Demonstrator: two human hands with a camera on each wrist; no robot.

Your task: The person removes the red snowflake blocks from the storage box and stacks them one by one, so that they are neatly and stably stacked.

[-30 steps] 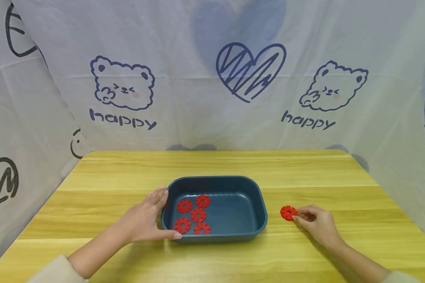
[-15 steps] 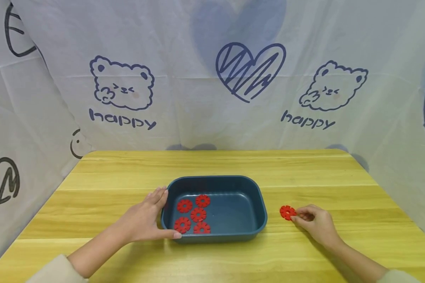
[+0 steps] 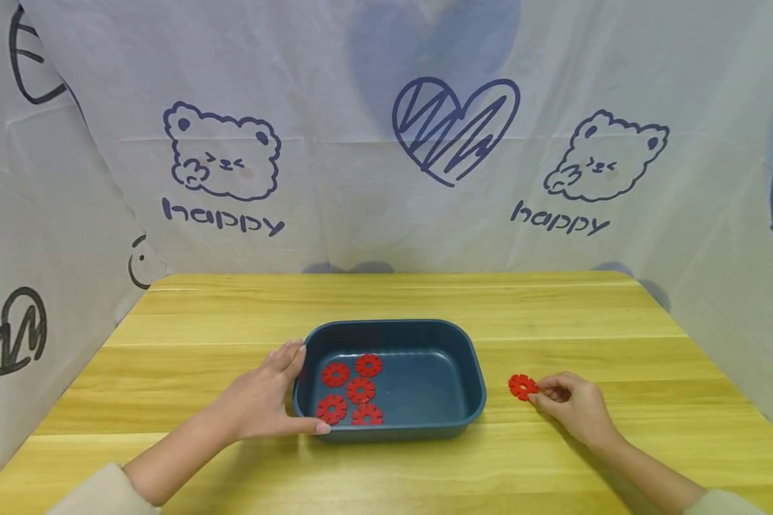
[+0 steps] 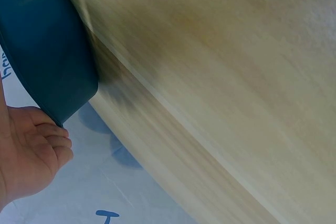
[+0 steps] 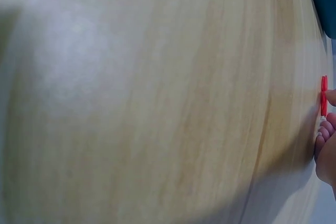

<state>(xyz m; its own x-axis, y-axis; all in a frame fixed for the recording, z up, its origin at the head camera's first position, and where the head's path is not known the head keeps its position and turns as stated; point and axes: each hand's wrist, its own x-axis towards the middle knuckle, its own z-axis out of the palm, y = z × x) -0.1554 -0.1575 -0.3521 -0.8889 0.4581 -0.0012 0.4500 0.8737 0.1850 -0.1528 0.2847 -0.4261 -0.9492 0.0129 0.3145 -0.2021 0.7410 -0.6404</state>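
In the head view, my left hand (image 3: 267, 400) grips the left end of a dark blue rectangular basin (image 3: 425, 433), thumb on the front rim and fingers at the far left corner. The left wrist view shows that hand (image 4: 34, 153) with its fingers bent against the rim of the basin (image 4: 50, 40). Several red notched plastic discs, one of them a disc (image 3: 361, 390) in the middle of the group, lie in the basin's left half. To the right of the basin, my right hand (image 3: 576, 408) pinches another red notched disc (image 3: 519, 394) by its right edge, low over the table.
The wooden table (image 3: 386, 479) runs back to a white cloth (image 3: 335, 200) printed with bears and hearts. More cloth hangs at both sides. Bare tabletop lies between the basin and the right hand.
The right hand and its red disc have shifted very slightly left. The left hand, the basin and the discs inside look the same.
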